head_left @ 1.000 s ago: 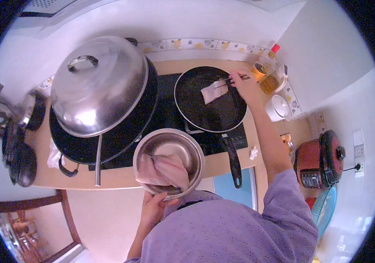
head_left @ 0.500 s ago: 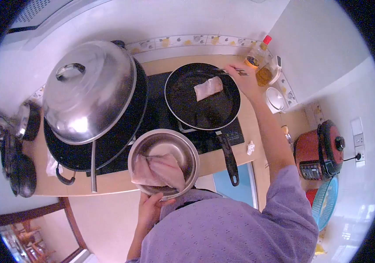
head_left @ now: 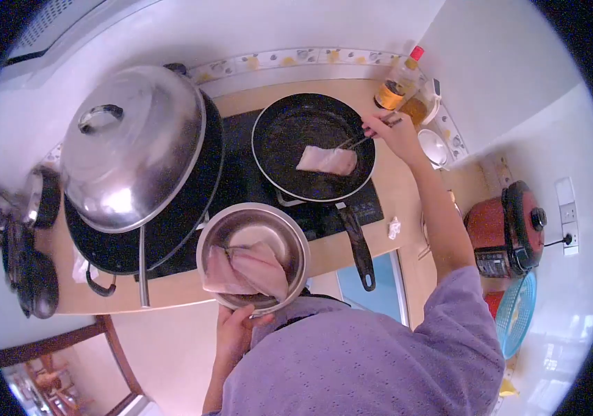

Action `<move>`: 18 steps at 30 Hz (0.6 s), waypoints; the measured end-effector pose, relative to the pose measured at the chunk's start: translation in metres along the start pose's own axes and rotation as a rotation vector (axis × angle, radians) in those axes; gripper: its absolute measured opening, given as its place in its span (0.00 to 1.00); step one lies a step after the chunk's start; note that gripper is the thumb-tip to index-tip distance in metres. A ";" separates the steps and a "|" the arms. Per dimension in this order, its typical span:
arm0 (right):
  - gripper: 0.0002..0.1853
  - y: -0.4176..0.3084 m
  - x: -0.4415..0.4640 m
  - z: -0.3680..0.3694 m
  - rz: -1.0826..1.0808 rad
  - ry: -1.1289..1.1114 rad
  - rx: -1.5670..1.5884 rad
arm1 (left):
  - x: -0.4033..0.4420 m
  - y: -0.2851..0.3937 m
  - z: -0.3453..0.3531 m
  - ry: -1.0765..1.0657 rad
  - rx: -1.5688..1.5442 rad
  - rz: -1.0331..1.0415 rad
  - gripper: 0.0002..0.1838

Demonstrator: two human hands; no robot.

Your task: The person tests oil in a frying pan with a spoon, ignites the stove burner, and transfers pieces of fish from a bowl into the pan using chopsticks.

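Observation:
My left hand grips the near rim of a stainless steel bowl, thumb over the edge. Pale pink fish fillets lie in that bowl. In my right hand is a pair of chopsticks, fingers closed round them; their tips reach the top edge of a single fish fillet. This piece lies in the right part of a black frying pan, whose handle points towards me.
Left of the pan stands a large wok under a domed metal lid. Both are on a black cooktop. An oil bottle and a white lidded pot stand behind my right hand. A red electric cooker is at right.
The fillet in the pan has shifted nearer to me and turned to lie more level. My right hand and the chopsticks have come down with their tips at the fillet. The bowl stays held.

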State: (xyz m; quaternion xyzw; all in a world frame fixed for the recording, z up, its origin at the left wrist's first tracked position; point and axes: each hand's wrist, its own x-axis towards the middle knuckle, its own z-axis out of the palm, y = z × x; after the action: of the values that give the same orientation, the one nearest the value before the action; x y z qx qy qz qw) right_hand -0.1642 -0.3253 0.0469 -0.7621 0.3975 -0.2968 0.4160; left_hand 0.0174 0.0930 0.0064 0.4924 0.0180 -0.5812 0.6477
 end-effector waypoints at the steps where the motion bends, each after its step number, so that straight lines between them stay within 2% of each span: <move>1: 0.14 -0.004 -0.010 0.000 0.019 0.017 0.083 | 0.000 0.001 0.000 0.004 0.006 -0.006 0.30; 10: 0.12 -0.009 -0.054 0.015 0.134 -0.009 0.278 | 0.000 0.000 -0.006 0.031 0.017 -0.012 0.32; 18: 0.12 -0.017 -0.058 0.038 0.117 -0.037 0.286 | -0.005 0.001 -0.005 0.029 -0.005 0.023 0.29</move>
State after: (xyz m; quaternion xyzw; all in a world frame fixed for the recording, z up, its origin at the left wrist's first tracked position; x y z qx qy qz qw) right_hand -0.1575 -0.2552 0.0369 -0.6761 0.3871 -0.3117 0.5439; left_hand 0.0191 0.0997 0.0077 0.4995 0.0230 -0.5665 0.6550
